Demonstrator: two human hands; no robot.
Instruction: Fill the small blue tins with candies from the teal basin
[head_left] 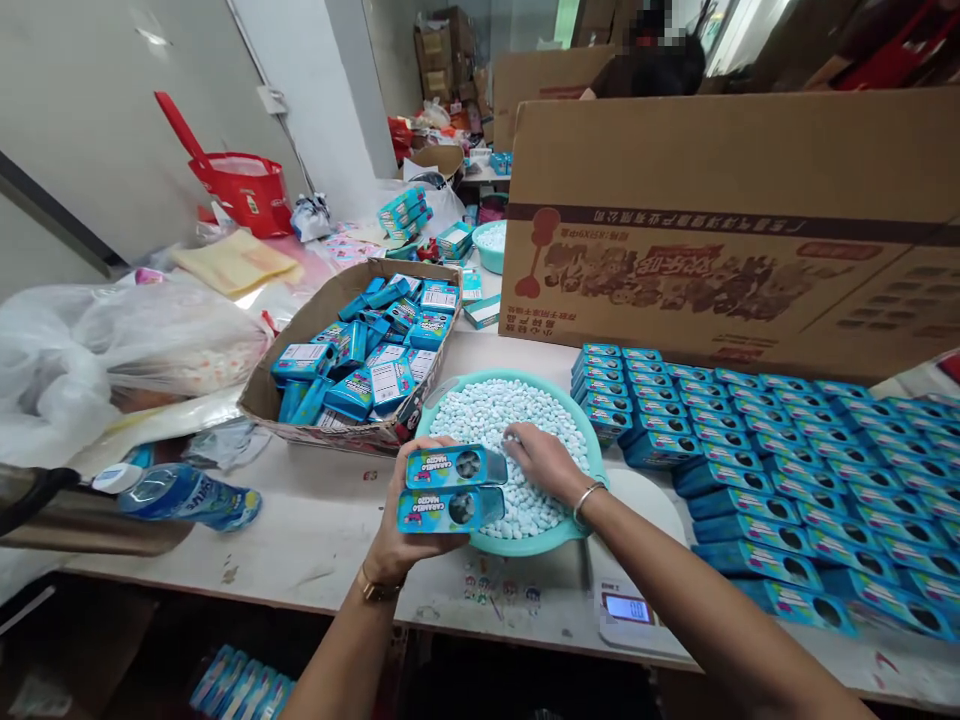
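My left hand (pixel 401 545) is closed around two small blue candy boxes, an upper box (pixel 436 467) stacked on a lower box (pixel 429 511). Both are printed CARAMELO and have a round window. Their right ends stand open over the left part of a turquoise bowl (pixel 525 547). White candies (pixel 487 405) fill the bowl. My right hand (pixel 546 462) reaches into it from the right, fingers curled together at the candies, the fingertips partly hidden. A bracelet circles my right wrist and a gold watch my left.
A white scale (pixel 611 632) reading 0.0 stands right of the bowl. Rows of blue boxes (pixel 757 505) fill the right side. Behind stands a large cardboard carton (pixel 637 150). On the left are a tray (pixel 262 405) of boxes, a bottle (pixel 187 497) and plastic bags (pixel 172 340).
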